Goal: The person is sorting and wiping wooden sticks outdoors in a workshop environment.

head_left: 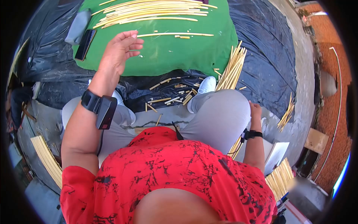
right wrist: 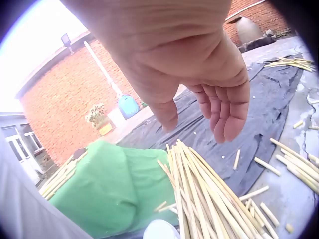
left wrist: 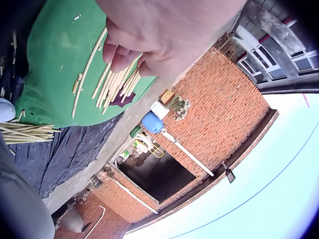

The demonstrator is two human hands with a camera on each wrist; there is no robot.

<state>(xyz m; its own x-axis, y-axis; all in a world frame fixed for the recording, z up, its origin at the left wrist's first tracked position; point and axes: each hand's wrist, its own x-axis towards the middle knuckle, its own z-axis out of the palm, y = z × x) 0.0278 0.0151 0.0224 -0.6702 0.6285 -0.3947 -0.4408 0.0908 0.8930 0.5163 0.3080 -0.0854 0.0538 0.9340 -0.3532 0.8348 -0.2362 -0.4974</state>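
Yellow stick (head_left: 164,34) at twelve o'clock: my left hand (head_left: 121,48) seemingly pinches its end; I'd keep it level, right hand's (right wrist: 199,74) fingers hanging loose.

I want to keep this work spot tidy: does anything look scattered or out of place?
Yes: short stick pieces lie scattered at mixed angles on the black sheet between the shoes. They look untidy compared with the long sticks on the green cloth, which lie roughly side by side.

L hand (head_left: 123,49) fwd, R hand (head_left: 255,111) low
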